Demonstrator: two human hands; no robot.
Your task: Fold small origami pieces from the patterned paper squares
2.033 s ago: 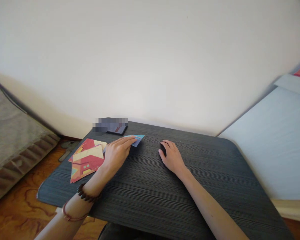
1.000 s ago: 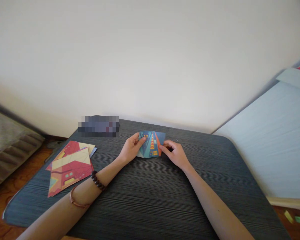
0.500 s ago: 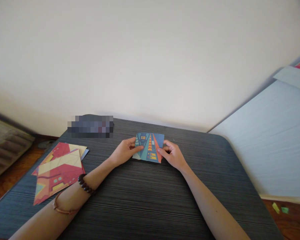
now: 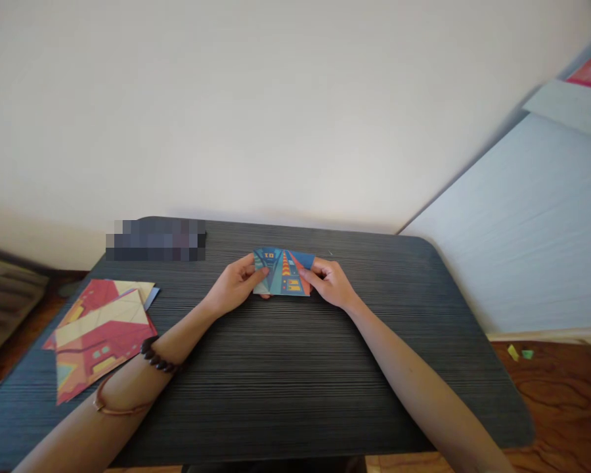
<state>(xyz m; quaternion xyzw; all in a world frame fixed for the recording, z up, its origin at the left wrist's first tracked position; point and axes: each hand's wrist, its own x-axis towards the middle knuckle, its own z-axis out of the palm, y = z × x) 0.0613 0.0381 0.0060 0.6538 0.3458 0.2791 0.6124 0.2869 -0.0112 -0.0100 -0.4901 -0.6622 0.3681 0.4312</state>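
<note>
A piece of patterned folding paper (image 4: pixel 282 279), printed in blue, teal and orange, is held up over the dark table between my two hands. My left hand (image 4: pixel 236 281) pinches its left side, thumb on the front and fingers behind. On the right side my right hand (image 4: pixel 331 281) grips it the same way, its thumb over the orange stripe. The paper's back and most fingertips are hidden. Beside my left forearm lie several red and cream patterned sheets (image 4: pixel 103 341), overlapping one another.
The dark wood-grain table (image 4: pixel 285 387) stands against a pale wall (image 4: pixel 295 118). A blurred-out dark object (image 4: pixel 157 240) rests at its back left corner. A white panel (image 4: pixel 532 223) rises to the right. Small yellow and green scraps (image 4: pixel 519 353) lie on the wooden floor.
The view has shifted, so the table's front edge now shows. Both hands keep their hold on the paper, which is tilted slightly differently; its lower edge looks more level.
</note>
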